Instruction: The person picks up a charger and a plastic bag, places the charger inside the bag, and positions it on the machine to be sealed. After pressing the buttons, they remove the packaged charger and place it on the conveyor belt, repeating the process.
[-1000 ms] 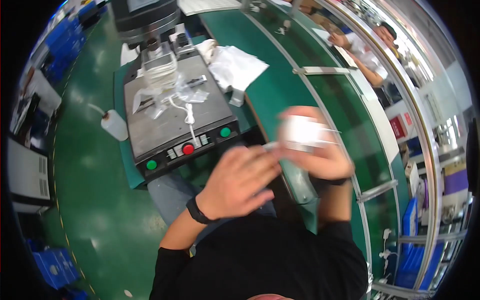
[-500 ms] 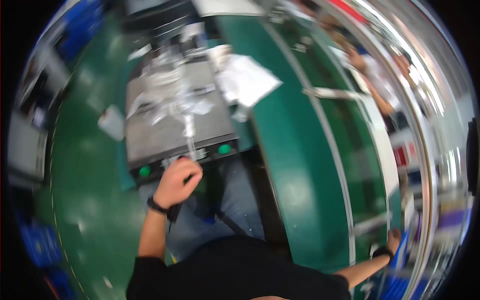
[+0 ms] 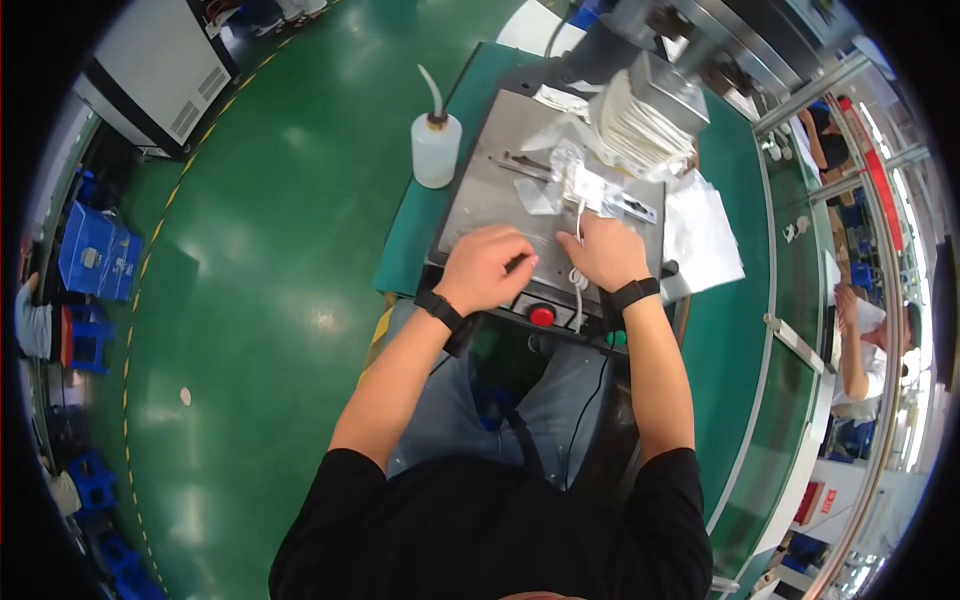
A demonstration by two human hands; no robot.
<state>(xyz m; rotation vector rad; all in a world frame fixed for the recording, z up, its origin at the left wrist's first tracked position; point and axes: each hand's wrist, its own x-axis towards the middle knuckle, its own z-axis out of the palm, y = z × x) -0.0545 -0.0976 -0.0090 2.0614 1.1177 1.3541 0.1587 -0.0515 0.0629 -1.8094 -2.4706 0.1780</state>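
My left hand (image 3: 490, 268) rests over the front left of a grey metal plate (image 3: 490, 185), its fingers curled inward; whatever they may hold is hidden. Close beside it, my right hand (image 3: 612, 252) is closed around a white cable (image 3: 578, 278). That cable runs from a small white block-shaped piece (image 3: 586, 186) down past the plate's front edge. Around the block lie clear plastic pieces (image 3: 537, 197) and a metal strip with holes (image 3: 636, 208). Tweezers-like metal tools (image 3: 525, 166) lie just beyond my left hand.
A stack of white cloth-like sheets (image 3: 640, 125) sits under the machine head (image 3: 735, 45). A squeeze bottle (image 3: 436, 150) stands left of the plate, white paper (image 3: 705, 235) right. A red button (image 3: 541, 316) is on the front edge. Another person (image 3: 868, 350) sits across the conveyor at right.
My right hand has come from a blue bin at the far right to the cable on the plate. My left hand has moved from the front edge onto the plate. The view has turned.
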